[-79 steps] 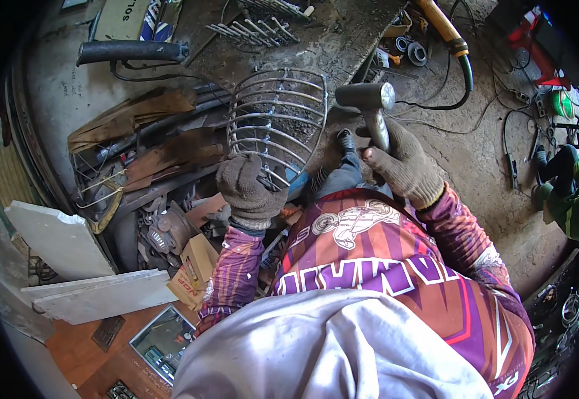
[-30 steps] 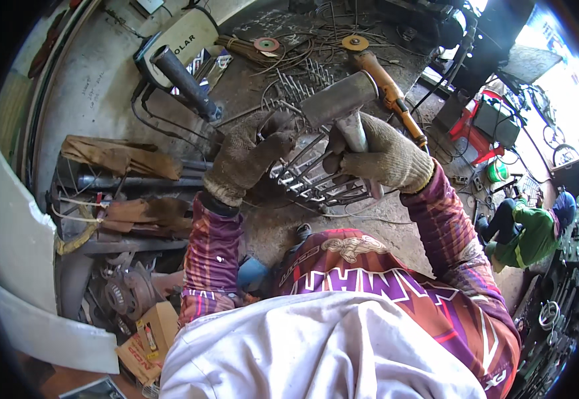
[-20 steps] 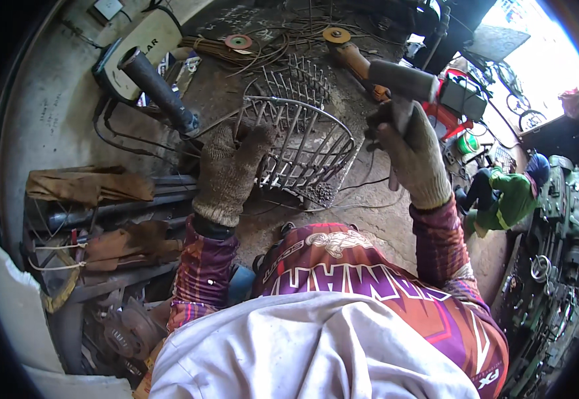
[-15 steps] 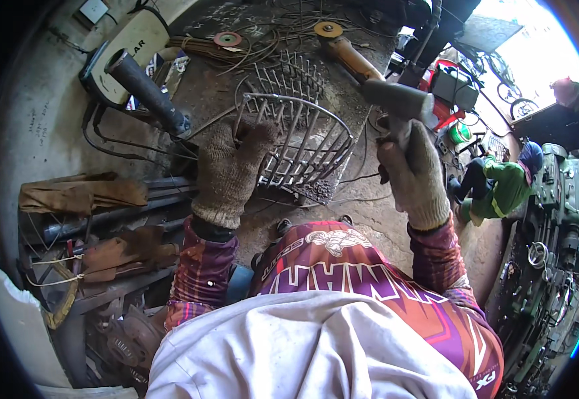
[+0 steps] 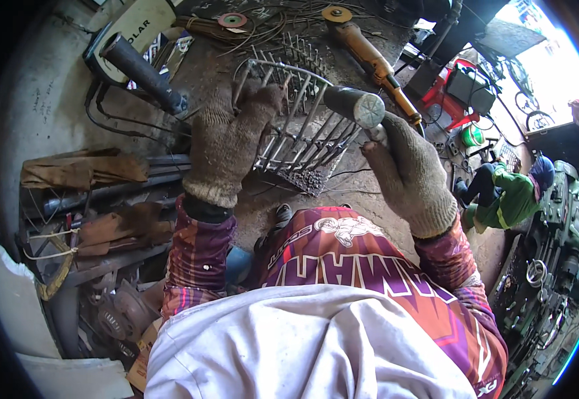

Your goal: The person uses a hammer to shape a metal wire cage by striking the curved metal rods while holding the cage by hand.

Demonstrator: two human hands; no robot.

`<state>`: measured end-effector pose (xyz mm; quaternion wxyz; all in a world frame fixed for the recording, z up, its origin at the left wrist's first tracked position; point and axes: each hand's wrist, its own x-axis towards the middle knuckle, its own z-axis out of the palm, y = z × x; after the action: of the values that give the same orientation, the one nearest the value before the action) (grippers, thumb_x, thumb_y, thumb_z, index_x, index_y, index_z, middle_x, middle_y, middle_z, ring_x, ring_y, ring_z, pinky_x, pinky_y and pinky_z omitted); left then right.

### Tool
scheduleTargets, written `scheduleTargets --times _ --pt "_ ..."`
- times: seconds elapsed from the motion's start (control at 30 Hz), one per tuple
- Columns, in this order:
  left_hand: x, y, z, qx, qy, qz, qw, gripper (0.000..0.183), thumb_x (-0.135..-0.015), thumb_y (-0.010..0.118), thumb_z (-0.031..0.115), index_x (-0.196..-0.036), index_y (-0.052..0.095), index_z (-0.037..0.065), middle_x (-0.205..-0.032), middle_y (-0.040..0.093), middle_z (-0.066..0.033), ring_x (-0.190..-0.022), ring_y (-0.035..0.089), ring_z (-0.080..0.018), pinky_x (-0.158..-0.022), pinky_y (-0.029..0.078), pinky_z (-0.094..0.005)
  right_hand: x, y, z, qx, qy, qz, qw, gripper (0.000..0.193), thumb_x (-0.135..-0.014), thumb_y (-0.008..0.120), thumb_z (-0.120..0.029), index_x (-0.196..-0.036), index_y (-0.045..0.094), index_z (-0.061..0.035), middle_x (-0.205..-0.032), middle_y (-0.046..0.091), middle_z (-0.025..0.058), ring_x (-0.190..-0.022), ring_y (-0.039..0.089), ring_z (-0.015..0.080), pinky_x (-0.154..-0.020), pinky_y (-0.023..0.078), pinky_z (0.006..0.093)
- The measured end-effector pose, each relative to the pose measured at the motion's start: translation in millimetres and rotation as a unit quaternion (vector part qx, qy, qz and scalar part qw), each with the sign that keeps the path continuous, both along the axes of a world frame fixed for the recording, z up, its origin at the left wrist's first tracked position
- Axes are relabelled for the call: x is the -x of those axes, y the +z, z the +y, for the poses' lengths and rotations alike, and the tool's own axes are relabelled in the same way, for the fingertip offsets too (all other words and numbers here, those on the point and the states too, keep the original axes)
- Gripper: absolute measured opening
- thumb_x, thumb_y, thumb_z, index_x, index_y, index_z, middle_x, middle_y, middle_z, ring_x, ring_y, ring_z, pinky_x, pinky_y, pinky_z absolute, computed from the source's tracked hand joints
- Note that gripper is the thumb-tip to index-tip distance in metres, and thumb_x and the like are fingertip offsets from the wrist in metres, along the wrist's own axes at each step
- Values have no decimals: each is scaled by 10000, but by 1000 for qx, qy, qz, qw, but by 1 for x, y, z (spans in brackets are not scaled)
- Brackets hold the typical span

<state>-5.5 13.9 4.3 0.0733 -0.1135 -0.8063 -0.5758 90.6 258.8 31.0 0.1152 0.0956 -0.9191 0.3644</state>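
A curved metal rod basket frame stands on the dirty work table in front of me. My left hand, in a worn knit glove, is closed on the frame's left side. In my gloved right hand is a hammer, gripped by its handle. The hammer's round head hangs at the right part of the frame's upper rim; whether it touches cannot be told. Much of the handle is hidden behind the head and my fingers.
An orange angle grinder lies beyond the frame, near a pinkish disc and loose wire. A dark pipe leans at left by a beige machine. Another person in green crouches at right beside a green lathe.
My right hand has brought the hammer down and left, from above the grinder's end to the frame's rim. The left hand keeps its hold on the frame. The view has shifted slightly.
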Motion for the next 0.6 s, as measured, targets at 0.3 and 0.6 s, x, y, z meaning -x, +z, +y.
scheduleTargets --times 0.3,0.6 --pt "-2 20 11 95 28 -16 995 345 -899 772 331 -993 694 9 -815 686 -88 -712 639 -178 -664 512 -353 7 -10 22 52 1 -20 998 351 -969 632 -212 -1260 590 -20 -950 674 209 -903 693 398 -773 533 440" --pt "-13 27 32 148 24 12 989 367 -900 772 357 -989 690 11 -808 683 -113 -716 662 -226 -657 516 -364 8 22 35 13 25 54 998 362 -959 641 -210 -1256 594 -8 -954 683 204 -884 705 386 -761 552 424"
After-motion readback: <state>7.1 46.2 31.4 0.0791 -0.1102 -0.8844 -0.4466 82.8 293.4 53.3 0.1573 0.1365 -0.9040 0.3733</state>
